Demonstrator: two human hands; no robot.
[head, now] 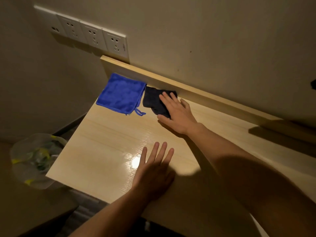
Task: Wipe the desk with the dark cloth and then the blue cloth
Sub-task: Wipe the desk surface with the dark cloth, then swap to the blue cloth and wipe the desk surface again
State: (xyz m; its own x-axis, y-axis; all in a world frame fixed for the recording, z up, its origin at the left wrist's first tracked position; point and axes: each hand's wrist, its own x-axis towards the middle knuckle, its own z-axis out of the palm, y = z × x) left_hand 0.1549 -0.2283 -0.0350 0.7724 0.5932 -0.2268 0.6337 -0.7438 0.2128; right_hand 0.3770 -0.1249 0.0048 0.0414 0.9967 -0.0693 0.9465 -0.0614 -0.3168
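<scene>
Right hand [177, 115]: fingers spread flat, pressing dark cloth [154, 101] at desk's [106, 142] 12 o'clock edge. Blue cloth [120, 94]: just beside, at 9 o'clock. Left hand [153, 173]: splayed flat, empty, on desk at 6 o'clock.

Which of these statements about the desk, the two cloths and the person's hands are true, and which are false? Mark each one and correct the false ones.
1. The right hand lies flat on the dark cloth. True.
2. The blue cloth is bunched up in the left hand. False: it lies spread on the desk, untouched, and the left hand rests open on the bare desk top.
3. The dark cloth lies against the raised back edge of the desk. True.
4. The blue cloth lies to the right of the dark cloth. False: it lies to its left.
5. A row of wall sockets sits above the desk's far corner. True.
</scene>
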